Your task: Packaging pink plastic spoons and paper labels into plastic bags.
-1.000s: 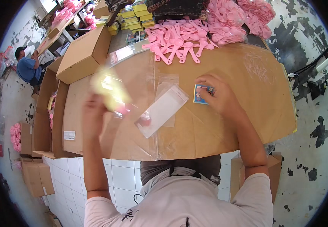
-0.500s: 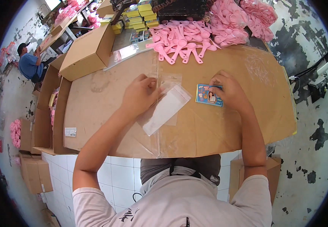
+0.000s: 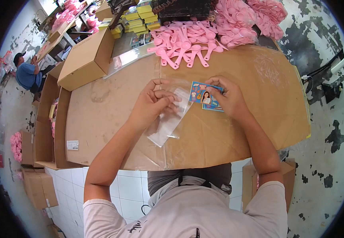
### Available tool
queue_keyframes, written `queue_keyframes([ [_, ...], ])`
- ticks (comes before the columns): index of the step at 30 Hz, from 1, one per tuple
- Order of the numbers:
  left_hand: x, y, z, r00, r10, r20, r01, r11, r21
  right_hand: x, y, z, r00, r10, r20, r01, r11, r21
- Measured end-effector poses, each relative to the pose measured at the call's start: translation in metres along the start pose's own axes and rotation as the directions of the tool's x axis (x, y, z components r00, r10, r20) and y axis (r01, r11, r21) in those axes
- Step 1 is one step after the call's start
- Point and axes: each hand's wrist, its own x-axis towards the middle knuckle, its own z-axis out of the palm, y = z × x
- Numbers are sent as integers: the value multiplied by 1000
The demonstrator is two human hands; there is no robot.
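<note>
My right hand pinches a blue printed card, thumb on top. It is lifted over more blue cards, which lie on the cardboard-covered table and are partly hidden. To the left, my left hand has curled fingers at a clear plastic bag, its thumb and fingertips apparently gripping the film. Other clear bags with a white panel lie under that hand. The card's left edge comes close to the bag's mouth; whether they touch is hard to see.
Pink plastic spoons are heaped at the far side, with bagged pink spoons beyond them on the right. A closed cardboard box and an open carton stand at the left. Another person sits far left.
My right hand has lifted the card and carried it left toward the bag. My left hand has changed its grip, fingers spreading more, with clear film now raised beside them.
</note>
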Motion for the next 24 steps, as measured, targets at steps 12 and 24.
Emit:
queue_keyframes([
  [12,-6,-6,13,997,-73,13,71,987,147,-7,-15,11,997,18,-79,-5,987,162],
  [24,-17,-6,26,988,-75,132,27,943,333,-12,-28,20,932,-217,291,238,970,-39],
])
